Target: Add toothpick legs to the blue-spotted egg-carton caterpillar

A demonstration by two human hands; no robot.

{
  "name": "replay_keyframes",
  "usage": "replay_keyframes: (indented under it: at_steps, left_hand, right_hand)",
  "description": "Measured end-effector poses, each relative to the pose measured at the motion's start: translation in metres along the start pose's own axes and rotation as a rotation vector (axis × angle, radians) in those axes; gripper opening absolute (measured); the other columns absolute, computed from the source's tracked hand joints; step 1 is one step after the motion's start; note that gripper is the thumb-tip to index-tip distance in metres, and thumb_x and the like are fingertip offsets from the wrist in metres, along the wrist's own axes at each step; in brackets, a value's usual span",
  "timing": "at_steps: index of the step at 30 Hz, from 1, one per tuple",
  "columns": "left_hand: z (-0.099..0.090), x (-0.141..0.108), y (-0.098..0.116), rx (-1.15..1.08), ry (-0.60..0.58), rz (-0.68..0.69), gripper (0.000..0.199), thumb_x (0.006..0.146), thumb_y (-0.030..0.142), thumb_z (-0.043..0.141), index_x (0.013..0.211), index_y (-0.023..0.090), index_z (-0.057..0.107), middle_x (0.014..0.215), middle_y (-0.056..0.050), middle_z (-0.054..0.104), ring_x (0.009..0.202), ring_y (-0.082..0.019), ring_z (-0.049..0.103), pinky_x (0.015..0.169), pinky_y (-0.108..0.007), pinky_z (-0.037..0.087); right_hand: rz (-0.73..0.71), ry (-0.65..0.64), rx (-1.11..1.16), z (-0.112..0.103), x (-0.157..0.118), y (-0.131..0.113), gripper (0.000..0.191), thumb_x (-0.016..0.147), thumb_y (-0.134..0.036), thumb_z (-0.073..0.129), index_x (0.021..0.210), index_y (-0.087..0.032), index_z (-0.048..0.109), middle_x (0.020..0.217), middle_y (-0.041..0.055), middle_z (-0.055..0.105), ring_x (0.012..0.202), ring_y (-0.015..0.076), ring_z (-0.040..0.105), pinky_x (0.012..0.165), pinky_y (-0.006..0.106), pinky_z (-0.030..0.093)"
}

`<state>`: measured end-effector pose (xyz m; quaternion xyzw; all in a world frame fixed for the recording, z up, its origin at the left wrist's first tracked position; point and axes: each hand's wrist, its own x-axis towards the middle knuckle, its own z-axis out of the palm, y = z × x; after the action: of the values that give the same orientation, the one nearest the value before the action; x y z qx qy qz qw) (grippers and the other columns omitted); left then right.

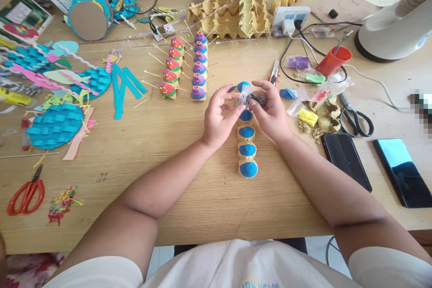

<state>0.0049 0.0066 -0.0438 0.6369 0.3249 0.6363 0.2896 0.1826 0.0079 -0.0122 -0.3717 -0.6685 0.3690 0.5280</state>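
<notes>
Both of my hands are raised over the middle of the table, close together. A small clear plastic bag (243, 95) with a black lump (258, 99), which looks like modelling clay, is between them. My left hand (221, 114) pinches the clear side of the bag, and a small dark bit (231, 89) shows at its fingertips. Thumb and fingers of my right hand (272, 112) close around the black side. Beneath them lies an egg-carton strip (247, 159) whose bumps are capped with blue clay (247, 149); my hands partly hide its far end.
Two painted carton caterpillars (170, 64) (199, 68) with pin feelers stand to the left. Rightward are bagged coloured clay (308, 117), scissors (354, 119), a cutter (274, 72), a red cup (334, 60) and two phones (347, 159) (401, 173). Blue woven paper fish (56, 126) and red-handled scissors (27, 195) lie far left.
</notes>
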Motion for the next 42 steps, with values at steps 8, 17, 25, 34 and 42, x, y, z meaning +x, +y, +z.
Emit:
replay_keyframes:
  at_steps: [8,17,25,34,42]
  left_hand:
    - [0.001,-0.002,0.000,0.041,-0.015,0.041,0.055,0.101,0.047,0.078,0.149,0.032,0.056,0.142,-0.008,0.076,0.122,-0.020,0.081,0.092,-0.027,0.064]
    - [0.001,-0.002,-0.001,-0.047,0.100,-0.095,0.045,0.098,0.056,0.079,0.132,0.028,0.069,0.125,-0.005,0.084,0.109,-0.018,0.084,0.101,-0.032,0.067]
    - [0.001,0.001,-0.007,-0.144,0.140,-0.164,0.045,0.097,0.055,0.081,0.131,0.029,0.069,0.117,-0.003,0.086,0.109,-0.019,0.084,0.110,-0.040,0.065]
    - [0.004,-0.003,0.003,-0.037,0.104,-0.066,0.039,0.101,0.055,0.075,0.127,0.026,0.068,0.120,-0.004,0.084,0.111,-0.019,0.085,0.104,-0.033,0.066]
    - [0.003,-0.003,0.009,-0.012,0.075,-0.040,0.040,0.102,0.055,0.074,0.129,0.026,0.068,0.123,-0.005,0.081,0.113,-0.019,0.084,0.107,-0.034,0.066]
  right_hand:
    - [-0.018,-0.049,-0.035,0.004,-0.005,-0.005,0.045,0.107,-0.053,0.065,0.147,-0.034,0.056,0.109,0.0063,0.074,0.090,0.0229,0.073,0.084,0.043,0.068]
    - [-0.027,-0.049,-0.090,0.004,-0.005,-0.005,0.049,0.106,-0.050,0.065,0.150,-0.030,0.063,0.127,0.0095,0.079,0.114,0.0262,0.076,0.107,0.049,0.066]
    - [-0.006,-0.034,-0.065,0.002,-0.004,-0.004,0.045,0.106,-0.052,0.066,0.143,-0.029,0.074,0.140,0.0094,0.080,0.132,0.0306,0.075,0.121,0.054,0.060]
    - [0.015,0.002,-0.005,0.004,-0.003,-0.003,0.043,0.103,-0.055,0.070,0.138,-0.030,0.076,0.140,0.0083,0.080,0.132,0.0303,0.076,0.122,0.056,0.060]
    - [0.012,-0.009,-0.020,0.004,-0.004,-0.005,0.045,0.104,-0.058,0.067,0.138,-0.032,0.076,0.142,0.0086,0.079,0.133,0.0307,0.075,0.121,0.056,0.061]
